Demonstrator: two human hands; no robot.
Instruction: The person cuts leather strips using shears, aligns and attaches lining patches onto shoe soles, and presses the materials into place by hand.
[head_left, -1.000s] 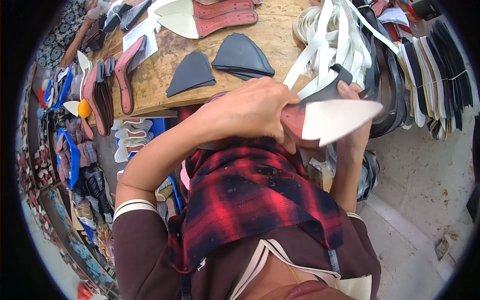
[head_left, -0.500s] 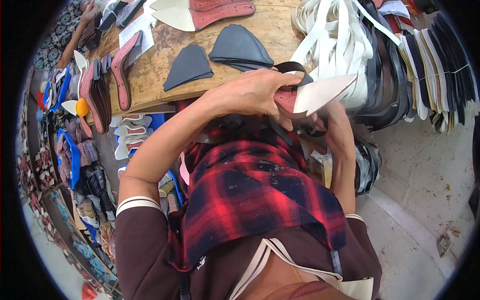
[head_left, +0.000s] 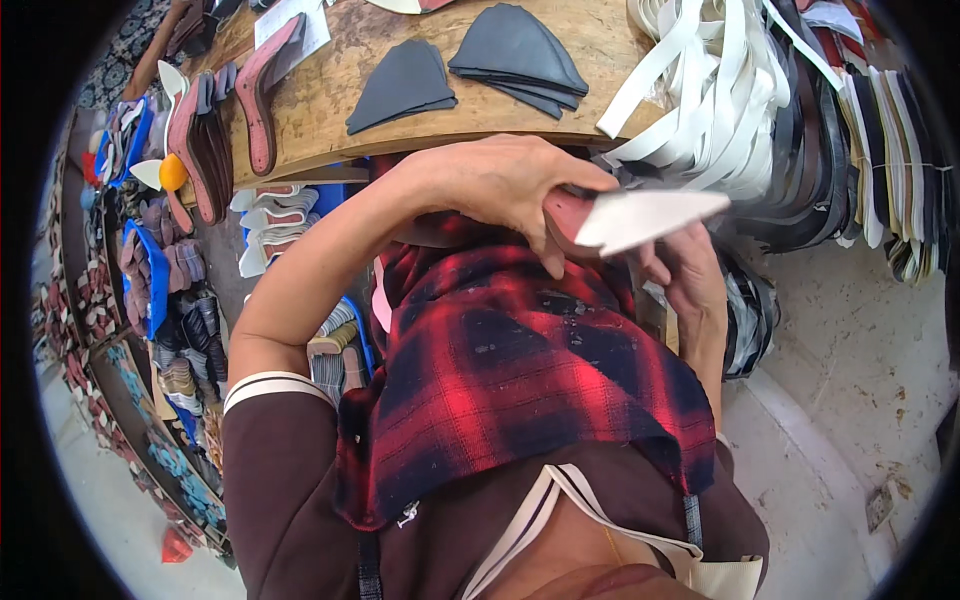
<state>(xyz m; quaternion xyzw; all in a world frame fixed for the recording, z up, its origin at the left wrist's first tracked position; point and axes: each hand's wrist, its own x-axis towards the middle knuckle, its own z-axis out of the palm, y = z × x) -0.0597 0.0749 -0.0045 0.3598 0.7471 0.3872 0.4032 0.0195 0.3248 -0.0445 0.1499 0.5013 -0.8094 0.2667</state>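
A shoe insole (head_left: 570, 218) with a pinkish-red heel part and a white pointed toe is held above my lap, its toe pointing right and smeared by motion. My left hand (head_left: 490, 185) grips the heel end, thumb on one side and fingers on the other. Beside and below the white toe is my right hand (head_left: 692, 272), fingers loosely bent and apart. Part of it is hidden by the insole, and I cannot tell whether it touches it. Two small stacks of dark grey curved pieces, a left one (head_left: 400, 90) and a right one (head_left: 520, 60), lie on the table ahead.
The wooden table (head_left: 310, 110) has a curved front edge. White straps (head_left: 700, 100) and dark strips (head_left: 812, 150) hang at its right, beside a tied bundle of strips (head_left: 895, 160). Red insoles (head_left: 258, 110) lie at the left, above blue trays (head_left: 150, 280) of parts.
The insole has come down toward me and turned, with my left hand still on it. The black strap seen by its heel is out of sight. My right hand has shifted down and right.
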